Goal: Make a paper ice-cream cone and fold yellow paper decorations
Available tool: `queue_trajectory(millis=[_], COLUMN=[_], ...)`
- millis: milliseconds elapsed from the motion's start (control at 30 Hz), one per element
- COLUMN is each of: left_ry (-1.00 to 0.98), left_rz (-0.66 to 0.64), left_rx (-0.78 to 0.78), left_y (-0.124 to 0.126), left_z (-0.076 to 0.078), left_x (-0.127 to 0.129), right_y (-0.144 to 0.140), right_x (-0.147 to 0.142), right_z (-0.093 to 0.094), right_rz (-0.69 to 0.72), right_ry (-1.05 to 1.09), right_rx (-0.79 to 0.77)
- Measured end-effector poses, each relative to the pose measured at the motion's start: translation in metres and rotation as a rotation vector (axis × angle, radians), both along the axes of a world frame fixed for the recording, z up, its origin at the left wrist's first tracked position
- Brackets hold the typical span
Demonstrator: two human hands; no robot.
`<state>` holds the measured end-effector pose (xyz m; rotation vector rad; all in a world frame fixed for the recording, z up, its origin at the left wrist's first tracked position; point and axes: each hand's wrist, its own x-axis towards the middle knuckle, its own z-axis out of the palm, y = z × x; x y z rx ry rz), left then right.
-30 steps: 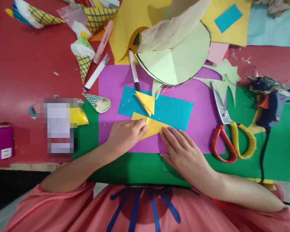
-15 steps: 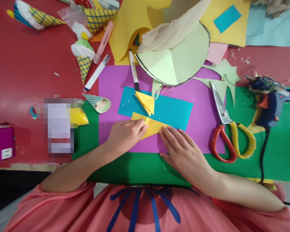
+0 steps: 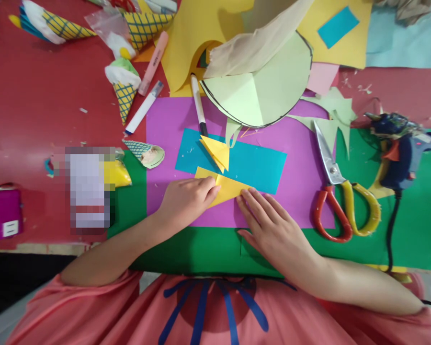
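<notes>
A folded piece of yellow paper (image 3: 225, 190) lies on the purple sheet (image 3: 301, 191), its near edge partly under my hands. My left hand (image 3: 187, 200) is closed, thumb and bent fingers pressed on the paper's left part. On its right corner rest the fingertips of my right hand (image 3: 269, 218), which lies flat with fingers stretched out. Just beyond is a small folded yellow paper piece (image 3: 217, 152), on top of a blue paper strip (image 3: 258, 165). What lies beneath my left fingers is hidden.
Scissors (image 3: 332, 179) lie open to the right, beside a glue gun (image 3: 404, 158) with its cord. A pale green paper disc (image 3: 273, 91) sits beyond the blue strip. Markers (image 3: 144, 108) and several paper ice-cream cones (image 3: 125, 93) are at the upper left.
My right hand's fingertips have shifted very slightly right along the yellow paper's edge. My left hand and the paper stay in place.
</notes>
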<state>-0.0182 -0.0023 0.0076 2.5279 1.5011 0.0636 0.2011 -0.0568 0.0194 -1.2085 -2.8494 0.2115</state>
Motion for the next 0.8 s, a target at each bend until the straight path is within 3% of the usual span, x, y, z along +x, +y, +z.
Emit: queue_trajectory(millis=[800], left_ry=[0.062], left_rz=[0.023], left_rx=[-0.045], left_y=[0.0013], left_z=[0.0028], left_x=[0.0014], right_y=[0.006], right_x=[-0.0006], right_z=[-0.0018], right_rz=[0.0], right_ry=[0.008], right_rx=[0.011])
